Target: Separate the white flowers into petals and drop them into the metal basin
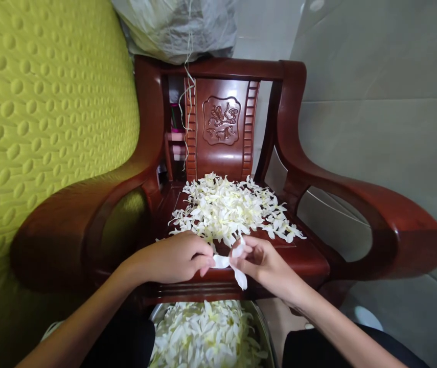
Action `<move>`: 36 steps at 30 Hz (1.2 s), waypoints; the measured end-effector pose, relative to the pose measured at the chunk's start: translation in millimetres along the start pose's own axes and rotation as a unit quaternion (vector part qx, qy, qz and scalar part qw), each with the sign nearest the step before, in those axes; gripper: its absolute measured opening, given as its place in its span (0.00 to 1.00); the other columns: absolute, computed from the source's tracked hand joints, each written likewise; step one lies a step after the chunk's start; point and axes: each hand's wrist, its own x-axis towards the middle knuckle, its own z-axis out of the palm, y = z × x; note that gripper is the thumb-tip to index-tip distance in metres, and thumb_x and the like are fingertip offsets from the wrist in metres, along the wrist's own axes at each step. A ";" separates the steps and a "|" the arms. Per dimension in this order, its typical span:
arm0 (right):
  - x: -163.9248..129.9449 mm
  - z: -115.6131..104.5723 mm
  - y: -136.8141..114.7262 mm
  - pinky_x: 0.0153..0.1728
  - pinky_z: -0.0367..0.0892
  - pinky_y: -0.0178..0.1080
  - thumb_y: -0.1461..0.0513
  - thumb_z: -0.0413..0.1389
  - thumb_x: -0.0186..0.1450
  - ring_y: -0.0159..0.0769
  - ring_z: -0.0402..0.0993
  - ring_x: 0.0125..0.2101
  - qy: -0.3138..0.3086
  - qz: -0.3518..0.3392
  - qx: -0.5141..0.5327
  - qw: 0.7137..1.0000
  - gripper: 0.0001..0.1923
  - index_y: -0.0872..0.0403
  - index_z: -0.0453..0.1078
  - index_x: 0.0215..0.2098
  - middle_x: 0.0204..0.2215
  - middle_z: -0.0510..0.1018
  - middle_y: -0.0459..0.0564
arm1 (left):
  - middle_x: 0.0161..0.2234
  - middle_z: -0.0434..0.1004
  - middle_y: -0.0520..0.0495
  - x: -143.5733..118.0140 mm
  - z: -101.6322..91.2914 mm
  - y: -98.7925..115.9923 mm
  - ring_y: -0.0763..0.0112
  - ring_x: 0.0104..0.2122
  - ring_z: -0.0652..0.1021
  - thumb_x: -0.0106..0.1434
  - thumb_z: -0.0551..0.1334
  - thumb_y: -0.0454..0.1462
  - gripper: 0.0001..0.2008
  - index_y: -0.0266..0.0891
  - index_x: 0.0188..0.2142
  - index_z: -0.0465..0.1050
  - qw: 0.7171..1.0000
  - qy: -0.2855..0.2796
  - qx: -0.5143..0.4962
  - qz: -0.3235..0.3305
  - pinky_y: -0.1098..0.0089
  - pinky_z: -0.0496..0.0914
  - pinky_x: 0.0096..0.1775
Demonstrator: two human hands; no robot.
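Note:
Over the front edge of the wooden seat, my left hand (180, 258) and my right hand (259, 259) meet at one white flower (240, 279). The left thumb and finger pinch a petal that points toward them. My right fingers are closed round the flower's middle, with one petal standing up and another hanging down. Just beyond my hands, a heap of white flowers (229, 207) with pale yellow centres lies on the seat. Below them, a metal basin (266, 327) is filled with more white flowers or petals.
The dark red wooden chair (406, 225) has broad curved arms on both sides and a carved back. Yellow dimpled padding (49, 102) rises at the left, a grey tiled wall (387, 128) at the right. A translucent plastic bag (180, 30) with dangling string sits behind the chair back.

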 end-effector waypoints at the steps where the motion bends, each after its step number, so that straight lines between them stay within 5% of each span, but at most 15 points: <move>1: -1.4 1.7 -0.4 0.26 0.55 0.32 0.61 0.58 0.61 0.28 0.59 0.24 -0.011 -0.003 -0.002 1.000 0.08 0.56 0.65 0.28 0.22 0.66 0.42 | 0.24 0.75 0.49 -0.4 2.7 -0.1 0.72 0.26 0.73 0.64 0.51 0.35 0.16 0.37 0.24 0.72 0.999 0.029 0.035 -0.010 0.73 0.62 0.31; 3: -3.6 5.8 0.1 0.26 0.55 0.33 0.63 0.57 0.61 0.29 0.60 0.25 -0.026 -0.009 0.002 1.000 0.06 0.55 0.65 0.28 0.23 0.65 0.42 | 0.24 0.75 0.47 -1.3 10.0 0.1 0.70 0.27 0.73 0.64 0.52 0.36 0.16 0.37 0.24 0.73 0.993 0.068 0.091 -0.016 0.72 0.62 0.32; 12: -5.6 17.4 7.2 0.33 0.58 0.35 0.63 0.51 0.64 0.32 0.63 0.30 -0.027 0.016 -0.078 0.996 0.05 0.56 0.64 0.30 0.27 0.67 0.45 | 0.25 0.75 0.45 -6.8 34.5 11.6 0.64 0.26 0.75 0.67 0.48 0.34 0.18 0.37 0.26 0.73 0.967 0.052 0.249 -0.012 0.66 0.62 0.29; 17: -15.9 27.1 10.9 0.32 0.60 0.34 0.65 0.48 0.65 0.32 0.64 0.31 -0.023 0.015 -0.138 0.990 0.05 0.54 0.61 0.30 0.28 0.68 0.44 | 0.25 0.75 0.48 -6.3 50.4 21.1 0.65 0.23 0.73 0.61 0.51 0.30 0.13 0.38 0.26 0.72 0.953 0.035 0.296 0.055 0.65 0.60 0.25; 25: -26.4 36.1 5.5 0.33 0.67 0.40 0.70 0.45 0.62 0.38 0.71 0.31 -0.055 -0.029 -0.363 0.930 0.08 0.56 0.63 0.30 0.31 0.74 0.53 | 0.24 0.76 0.48 -3.3 69.3 26.4 0.64 0.23 0.74 0.58 0.56 0.32 0.09 0.38 0.23 0.72 0.944 0.001 0.325 0.065 0.63 0.61 0.23; 29: -31.1 36.5 11.5 0.45 0.69 0.47 0.72 0.46 0.57 0.46 0.73 0.42 -0.042 -0.089 -0.408 0.908 0.13 0.61 0.67 0.37 0.39 0.75 0.61 | 0.22 0.76 0.49 0.6 72.5 32.4 0.63 0.22 0.75 0.57 0.59 0.31 0.08 0.38 0.22 0.73 0.940 -0.037 0.333 0.063 0.63 0.63 0.23; 36: -35.5 27.6 3.7 0.49 0.67 0.50 0.71 0.43 0.63 0.46 0.70 0.46 -0.011 -0.133 -0.404 0.905 0.14 0.60 0.64 0.43 0.42 0.72 0.63 | 0.26 0.77 0.47 0.7 70.4 33.6 0.62 0.27 0.75 0.58 0.58 0.32 0.07 0.37 0.25 0.73 0.927 0.076 0.345 0.130 0.61 0.68 0.31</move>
